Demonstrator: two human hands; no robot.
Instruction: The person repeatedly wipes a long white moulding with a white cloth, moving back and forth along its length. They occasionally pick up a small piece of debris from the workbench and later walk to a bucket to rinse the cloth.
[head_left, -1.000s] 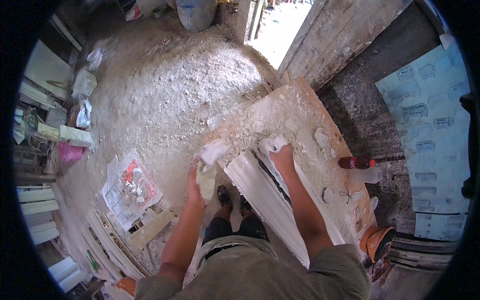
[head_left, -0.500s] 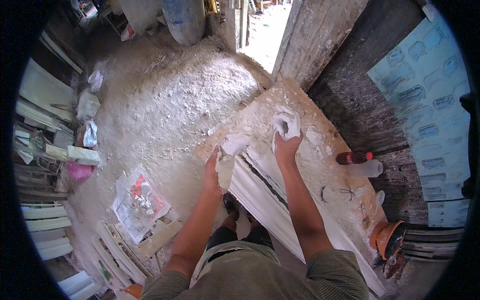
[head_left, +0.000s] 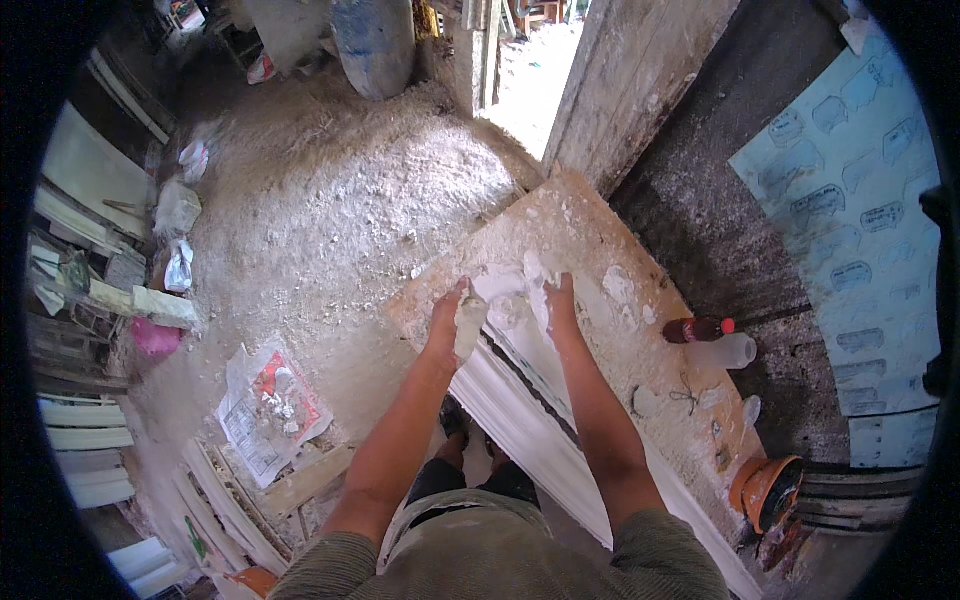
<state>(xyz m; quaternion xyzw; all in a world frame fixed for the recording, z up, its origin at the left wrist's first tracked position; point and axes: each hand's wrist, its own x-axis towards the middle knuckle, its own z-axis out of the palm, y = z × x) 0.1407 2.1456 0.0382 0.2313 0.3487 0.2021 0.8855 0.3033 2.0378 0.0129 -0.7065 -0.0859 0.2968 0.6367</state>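
Note:
My left hand is closed around a pale, plaster-smeared flat piece at the near left edge of the table; its exact kind is unclear. A white plaster-coated cup-like thing is gripped by my right hand, tilted toward the left, and its opening cannot be seen. Between the two hands lies a soft white mass of plaster. Just below it, long white ribbed plaster moldings run along the table toward my body.
The wooden table carries plaster crumbs, a dark red bottle and a clear plastic bottle. An orange bucket stands at its right end. A printed bag lies on the floor. A blue drum is beside the doorway.
My right hand has lowered and moved left, tipping the cup-like thing toward the plaster mass. My left hand, still holding the flat piece, has shifted slightly right.

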